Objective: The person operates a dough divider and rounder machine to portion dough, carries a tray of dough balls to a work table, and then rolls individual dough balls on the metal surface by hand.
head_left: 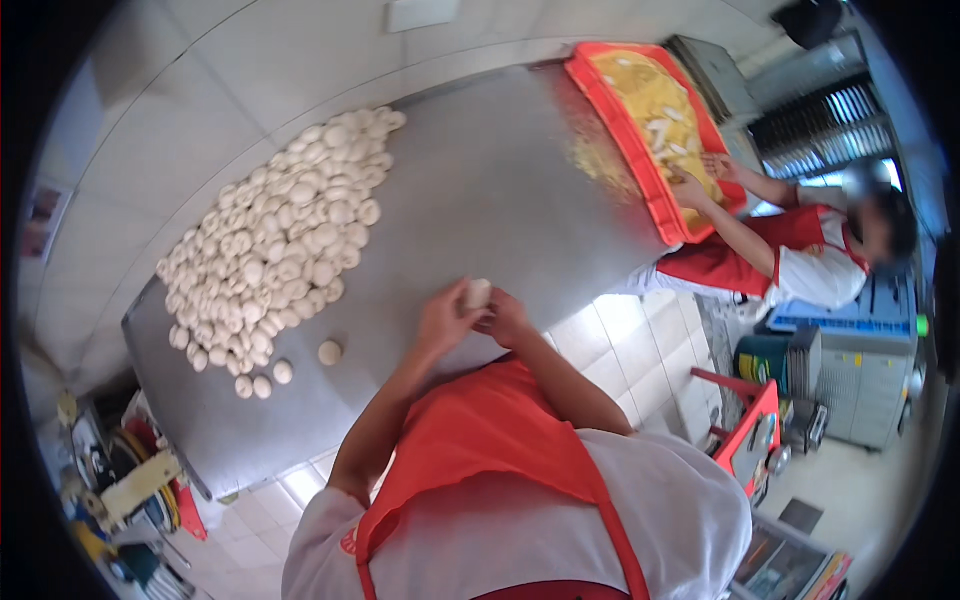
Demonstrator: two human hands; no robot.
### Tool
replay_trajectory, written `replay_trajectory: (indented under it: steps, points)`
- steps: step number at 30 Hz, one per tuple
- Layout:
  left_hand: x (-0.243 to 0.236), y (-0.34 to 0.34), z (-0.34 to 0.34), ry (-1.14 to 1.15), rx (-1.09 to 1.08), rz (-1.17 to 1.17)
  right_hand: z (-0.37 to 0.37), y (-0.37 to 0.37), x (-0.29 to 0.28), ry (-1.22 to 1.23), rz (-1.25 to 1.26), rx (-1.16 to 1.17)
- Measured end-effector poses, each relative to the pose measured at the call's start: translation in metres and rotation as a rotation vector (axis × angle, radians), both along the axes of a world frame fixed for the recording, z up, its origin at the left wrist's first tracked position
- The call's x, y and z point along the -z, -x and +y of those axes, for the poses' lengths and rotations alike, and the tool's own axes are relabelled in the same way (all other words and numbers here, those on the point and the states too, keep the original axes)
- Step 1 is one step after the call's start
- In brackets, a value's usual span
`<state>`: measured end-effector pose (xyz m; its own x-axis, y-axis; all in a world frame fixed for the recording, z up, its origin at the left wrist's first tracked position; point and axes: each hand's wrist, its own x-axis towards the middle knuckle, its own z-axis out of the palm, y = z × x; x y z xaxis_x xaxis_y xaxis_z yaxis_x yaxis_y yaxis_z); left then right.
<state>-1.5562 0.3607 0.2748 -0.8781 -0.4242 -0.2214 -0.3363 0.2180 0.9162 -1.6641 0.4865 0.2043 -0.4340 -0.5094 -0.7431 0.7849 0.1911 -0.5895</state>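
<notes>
A pale dough ball point(479, 292) is held up over the near edge of the metal table point(480, 170). Around its left side curl the fingers of my left hand point(447, 318). My right hand point(505, 318) is closed in against its lower right side, with some fingertips hidden. To the left lies a large heap of similar pale dough pieces point(290, 225), some with a dimple in the top. A few sit apart from the heap, one of them a single dough piece point(330, 352) nearest my left forearm.
At the far right, a co-worker point(800, 250) in a red apron has both hands in a red tray point(645, 190) of yellow crumbs with pale pieces. Crumbs are scattered beside it. A tiled wall backs the table. A red stool point(745, 425) stands on the floor at right.
</notes>
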Motion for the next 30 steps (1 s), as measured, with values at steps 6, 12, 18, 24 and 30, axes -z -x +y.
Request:
replay_trajectory:
  steps: [6, 12, 18, 24, 30]
  points:
    - [-0.016, 0.061, -0.127, 0.540, -0.275, -0.006, -0.006, 0.134, -0.136, 0.978, -0.366, 0.722]
    - [0.051, 0.024, -0.211, 0.758, -0.245, -0.383, -0.104, 0.225, -0.073, 0.559, 0.110, 0.371]
    - [0.018, 0.016, -0.162, 0.596, -0.211, 0.061, -0.329, 0.127, 0.009, -0.296, 1.043, -0.698]
    - [-0.015, -0.039, -0.071, 0.250, -0.469, 0.110, -0.355, 0.118, 0.022, -0.258, 1.178, -0.150]
    - [0.071, -0.175, 0.008, 0.371, -0.440, -0.052, -0.166, 0.094, -0.023, -0.177, 1.681, -0.222]
